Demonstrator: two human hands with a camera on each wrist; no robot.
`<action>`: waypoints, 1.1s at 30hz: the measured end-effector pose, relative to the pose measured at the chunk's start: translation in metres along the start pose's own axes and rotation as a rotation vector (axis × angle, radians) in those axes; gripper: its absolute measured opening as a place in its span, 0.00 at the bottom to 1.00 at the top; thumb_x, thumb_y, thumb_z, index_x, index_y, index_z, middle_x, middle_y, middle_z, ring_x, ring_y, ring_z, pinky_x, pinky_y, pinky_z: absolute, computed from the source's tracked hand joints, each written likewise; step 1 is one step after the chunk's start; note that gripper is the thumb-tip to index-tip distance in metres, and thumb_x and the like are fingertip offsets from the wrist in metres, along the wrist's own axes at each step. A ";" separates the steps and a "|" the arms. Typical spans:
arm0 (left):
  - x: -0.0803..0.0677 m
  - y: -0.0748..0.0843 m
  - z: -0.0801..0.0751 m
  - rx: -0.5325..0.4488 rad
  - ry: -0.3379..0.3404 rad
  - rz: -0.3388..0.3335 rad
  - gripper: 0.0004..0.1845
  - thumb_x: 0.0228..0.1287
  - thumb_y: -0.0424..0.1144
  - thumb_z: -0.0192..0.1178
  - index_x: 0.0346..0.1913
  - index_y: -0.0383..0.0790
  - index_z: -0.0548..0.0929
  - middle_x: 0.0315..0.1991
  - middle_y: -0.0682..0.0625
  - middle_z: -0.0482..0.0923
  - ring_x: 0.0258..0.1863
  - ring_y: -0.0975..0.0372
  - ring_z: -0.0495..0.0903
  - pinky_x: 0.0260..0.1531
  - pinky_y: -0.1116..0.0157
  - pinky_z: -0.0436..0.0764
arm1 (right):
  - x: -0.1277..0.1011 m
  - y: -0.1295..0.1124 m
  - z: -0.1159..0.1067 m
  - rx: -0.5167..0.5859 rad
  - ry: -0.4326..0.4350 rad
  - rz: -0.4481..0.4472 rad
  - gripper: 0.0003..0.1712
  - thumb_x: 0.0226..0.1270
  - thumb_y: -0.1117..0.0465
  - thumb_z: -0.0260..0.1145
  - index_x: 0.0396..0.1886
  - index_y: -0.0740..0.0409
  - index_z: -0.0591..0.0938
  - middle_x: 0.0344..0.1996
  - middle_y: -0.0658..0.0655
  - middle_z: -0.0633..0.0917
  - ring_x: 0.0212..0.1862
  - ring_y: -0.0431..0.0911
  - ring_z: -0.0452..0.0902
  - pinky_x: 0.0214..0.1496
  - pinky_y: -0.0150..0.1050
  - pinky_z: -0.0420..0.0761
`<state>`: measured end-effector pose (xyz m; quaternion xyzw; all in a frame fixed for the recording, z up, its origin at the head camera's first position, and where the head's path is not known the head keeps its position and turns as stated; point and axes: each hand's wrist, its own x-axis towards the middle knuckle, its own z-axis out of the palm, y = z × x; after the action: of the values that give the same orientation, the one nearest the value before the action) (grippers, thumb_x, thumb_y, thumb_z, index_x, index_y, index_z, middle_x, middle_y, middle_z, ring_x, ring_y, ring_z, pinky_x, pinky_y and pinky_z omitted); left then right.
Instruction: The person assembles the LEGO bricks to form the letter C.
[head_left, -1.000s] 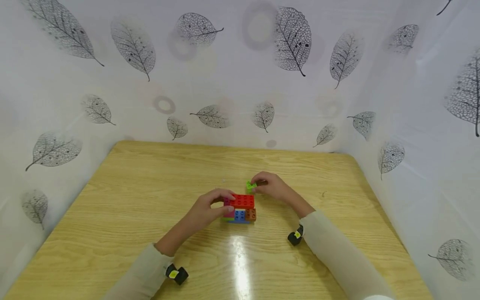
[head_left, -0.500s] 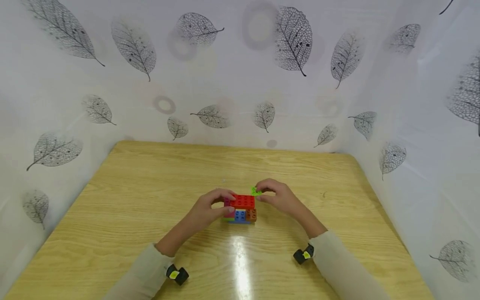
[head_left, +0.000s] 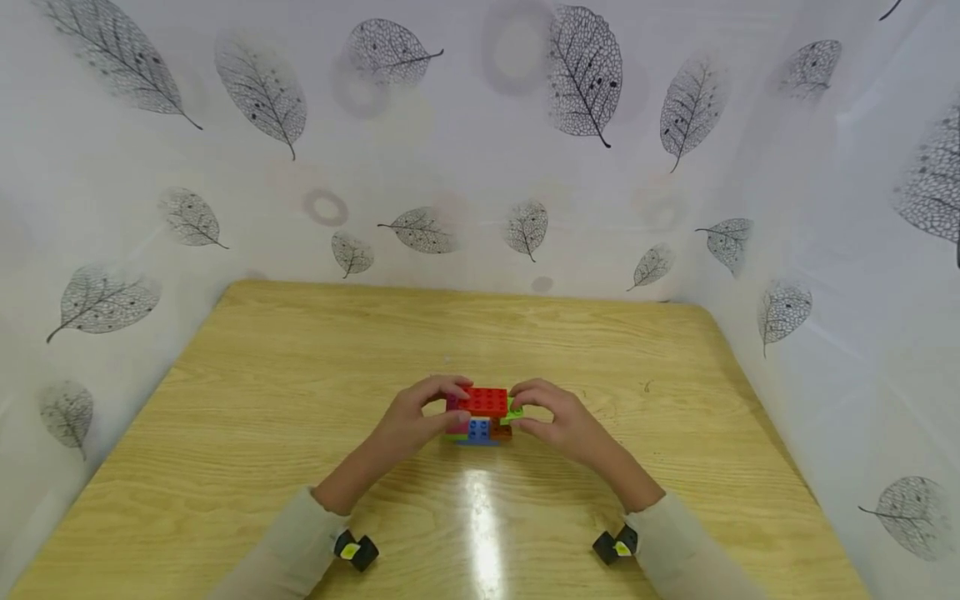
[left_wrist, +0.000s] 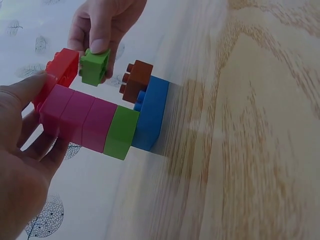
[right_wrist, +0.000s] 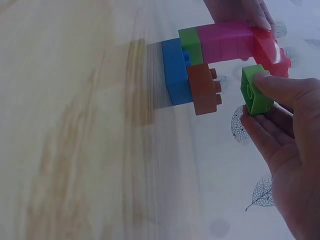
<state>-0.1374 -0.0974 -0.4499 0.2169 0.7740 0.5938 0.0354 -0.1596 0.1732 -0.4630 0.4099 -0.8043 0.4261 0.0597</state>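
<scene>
A toy-brick structure stands on the table: a blue base brick point(left_wrist: 151, 112), a stack of a green brick point(left_wrist: 121, 132) and several pink bricks point(left_wrist: 82, 116) on one end, and an orange-brown brick point(right_wrist: 202, 90) on the other. Across the top of the pink stack reaches a red brick point(head_left: 487, 402). My left hand point(head_left: 416, 417) grips the structure at its upper left, fingers and thumb around the top pink and red bricks. Between thumb and fingers of my right hand point(head_left: 558, 421) is a loose green brick point(right_wrist: 256, 90), held above the orange-brown one, below the red brick's free end.
The wooden table point(head_left: 337, 333) spreads around the structure. Behind it and at both sides hangs a white leaf-print cloth point(head_left: 465, 167). Each wrist carries a small black camera, the left one point(head_left: 356, 550) and the right one point(head_left: 615, 546) low over the table.
My right hand has brought the green brick from behind the structure toward the front, to its right side over the orange-brown brick. My left hand has kept its grip in place.
</scene>
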 end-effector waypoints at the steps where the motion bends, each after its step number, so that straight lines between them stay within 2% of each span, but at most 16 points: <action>1: 0.001 -0.003 0.001 0.003 0.006 0.004 0.08 0.62 0.38 0.64 0.43 0.47 0.80 0.58 0.54 0.76 0.61 0.58 0.72 0.60 0.48 0.72 | 0.000 -0.001 0.000 0.005 0.009 -0.003 0.16 0.54 0.70 0.72 0.40 0.52 0.80 0.50 0.53 0.81 0.52 0.47 0.78 0.51 0.46 0.81; 8: 0.001 -0.009 0.003 0.003 0.027 0.047 0.08 0.62 0.46 0.63 0.42 0.52 0.81 0.55 0.57 0.77 0.56 0.62 0.75 0.58 0.49 0.74 | 0.007 -0.027 0.000 0.047 0.038 -0.031 0.13 0.51 0.76 0.71 0.36 0.63 0.80 0.46 0.62 0.81 0.49 0.54 0.79 0.47 0.50 0.82; 14: 0.002 -0.009 0.003 0.013 0.030 0.074 0.07 0.63 0.47 0.62 0.41 0.51 0.80 0.55 0.56 0.77 0.56 0.60 0.75 0.56 0.48 0.75 | 0.012 -0.047 -0.003 0.061 0.079 0.009 0.11 0.52 0.77 0.70 0.34 0.67 0.80 0.45 0.64 0.82 0.48 0.57 0.80 0.47 0.49 0.83; 20: 0.002 -0.009 0.004 0.029 0.034 0.083 0.05 0.63 0.46 0.63 0.37 0.51 0.80 0.54 0.56 0.78 0.56 0.60 0.75 0.56 0.48 0.75 | 0.010 -0.047 0.002 0.059 0.113 0.083 0.10 0.53 0.75 0.71 0.35 0.65 0.81 0.46 0.63 0.83 0.50 0.56 0.80 0.46 0.52 0.83; 23: 0.002 -0.010 0.004 0.043 0.029 0.084 0.04 0.63 0.45 0.63 0.37 0.51 0.80 0.54 0.55 0.78 0.56 0.59 0.75 0.56 0.49 0.75 | 0.008 -0.044 0.005 0.075 0.133 0.091 0.11 0.53 0.75 0.71 0.35 0.65 0.81 0.46 0.64 0.83 0.50 0.57 0.80 0.45 0.52 0.82; 27: 0.002 -0.010 0.003 0.060 0.022 0.082 0.04 0.64 0.45 0.62 0.36 0.50 0.80 0.55 0.54 0.77 0.57 0.57 0.74 0.56 0.47 0.74 | 0.007 -0.042 0.006 0.077 0.160 0.061 0.11 0.51 0.76 0.71 0.36 0.66 0.81 0.46 0.65 0.83 0.49 0.58 0.80 0.44 0.51 0.83; 33: 0.003 -0.008 0.002 0.100 0.009 0.061 0.04 0.63 0.48 0.62 0.36 0.55 0.80 0.55 0.57 0.77 0.59 0.57 0.73 0.57 0.44 0.72 | 0.007 -0.041 0.006 0.050 0.196 0.014 0.11 0.50 0.75 0.73 0.34 0.66 0.82 0.45 0.65 0.84 0.49 0.57 0.80 0.45 0.42 0.84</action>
<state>-0.1418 -0.0962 -0.4568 0.2391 0.7958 0.5564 0.0029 -0.1333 0.1523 -0.4383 0.3619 -0.7866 0.4845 0.1245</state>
